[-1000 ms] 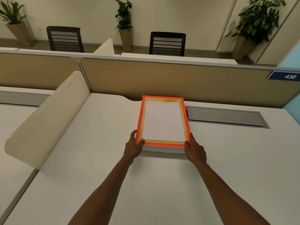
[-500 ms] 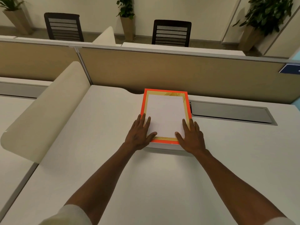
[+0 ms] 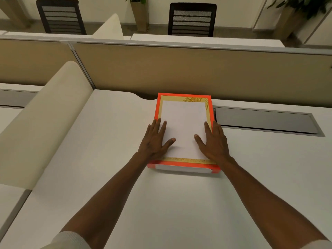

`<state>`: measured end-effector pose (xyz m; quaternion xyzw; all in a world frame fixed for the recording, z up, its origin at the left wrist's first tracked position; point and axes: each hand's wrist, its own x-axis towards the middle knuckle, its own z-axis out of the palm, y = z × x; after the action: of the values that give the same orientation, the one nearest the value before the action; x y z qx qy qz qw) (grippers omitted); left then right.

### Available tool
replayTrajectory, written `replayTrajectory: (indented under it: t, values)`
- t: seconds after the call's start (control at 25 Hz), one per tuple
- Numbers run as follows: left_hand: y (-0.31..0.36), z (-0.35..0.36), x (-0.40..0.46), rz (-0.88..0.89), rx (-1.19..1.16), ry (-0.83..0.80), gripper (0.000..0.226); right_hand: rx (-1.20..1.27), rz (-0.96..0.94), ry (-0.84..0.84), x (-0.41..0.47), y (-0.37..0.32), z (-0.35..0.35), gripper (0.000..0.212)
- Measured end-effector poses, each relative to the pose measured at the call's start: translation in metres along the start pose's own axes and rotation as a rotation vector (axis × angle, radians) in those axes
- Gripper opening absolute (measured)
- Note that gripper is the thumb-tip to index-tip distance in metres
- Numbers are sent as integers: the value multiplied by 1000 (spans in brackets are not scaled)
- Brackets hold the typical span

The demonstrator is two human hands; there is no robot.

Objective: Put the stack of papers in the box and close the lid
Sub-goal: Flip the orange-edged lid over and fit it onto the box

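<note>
Office cubicles fill the scene: a tan partition runs across behind a white tabletop, with two dark chairs and potted plants beyond it. On the tabletop, close to the partition, sits an orange-edged box with a gold inner border and a white centre panel on its top face; whether that white panel is the stack of papers or the closed lid cannot be told from this angle. A grey recessed cable tray lies just to the right of the box, and a cream curved divider rises along the tabletop's left edge.

Both hands lie flat on the near half of the box's top. The left hand rests palm down, fingers spread, over the left border, with its thumb reaching onto the white area. The right hand mirrors it on the right border, fingers extended and thumb pointing inward. Neither hand grips anything; they are open and pressed against the surface.
</note>
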<state>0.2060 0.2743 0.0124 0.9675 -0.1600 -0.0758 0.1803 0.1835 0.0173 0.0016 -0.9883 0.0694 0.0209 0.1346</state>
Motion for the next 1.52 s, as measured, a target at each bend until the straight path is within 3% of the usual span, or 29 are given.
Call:
replayTrajectory:
  t: [0.28, 0.52, 0.68, 0.92, 1.08, 1.52]
  values:
    - [-13, -11, 81, -58, 37, -91, 95, -49, 32, -121, 90, 5, -4, 87]
    - [-25, 17, 89, -50, 47, 35, 98, 20, -5, 5, 90, 11, 24, 86]
    - [-24, 12, 88, -51, 43, 17, 95, 52, 0, -30, 89, 7, 16, 85]
    - [-2, 15, 36, -149, -59, 45, 90, 188, 84, 19, 9, 10, 7, 87]
    - [0, 42, -28, -100, 57, 47, 92, 97, 37, 11, -63, 10, 30, 91]
    - [15, 29, -45, -127, 106, -23, 84, 72, 42, -96, -77, 7, 10, 86]
